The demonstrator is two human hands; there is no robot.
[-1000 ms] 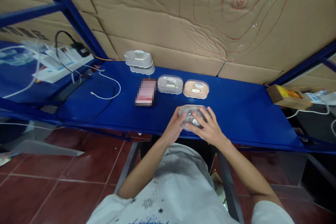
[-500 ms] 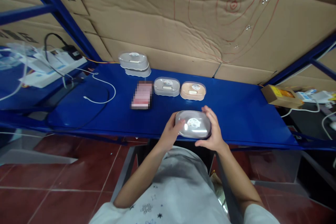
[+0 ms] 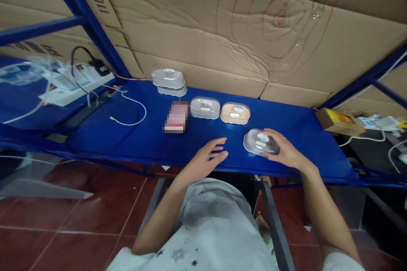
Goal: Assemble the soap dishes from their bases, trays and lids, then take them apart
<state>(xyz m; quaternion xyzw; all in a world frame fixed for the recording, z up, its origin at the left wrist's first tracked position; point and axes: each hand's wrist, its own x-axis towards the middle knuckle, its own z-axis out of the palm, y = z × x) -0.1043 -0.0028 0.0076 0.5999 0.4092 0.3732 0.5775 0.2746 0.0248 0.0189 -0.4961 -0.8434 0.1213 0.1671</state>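
My right hand (image 3: 284, 150) grips the right end of a grey oval box with a clear lid (image 3: 257, 142), low over the front right of the blue table (image 3: 299, 131). The box has a round white label and a pale tab on top. Fingers apart, my left hand (image 3: 210, 157) hovers by the table's front edge with nothing in it. Behind the hands stand a second grey lidded box (image 3: 205, 108) and a peach one (image 3: 235, 113), side by side. Left of them lies a pixelated pink, phone-like slab (image 3: 176, 117).
At the back left, grey lidded boxes (image 3: 168, 79) are stacked against a cardboard wall (image 3: 197, 46). A white cable (image 3: 144, 110) curls on the left by a power strip (image 3: 79, 89). A small carton (image 3: 338, 122) sits at the right end. Blue frame posts flank the table.
My right hand has carried the grey box to the right. My left hand has let go of it and is now apart from it. The view has shifted slightly.
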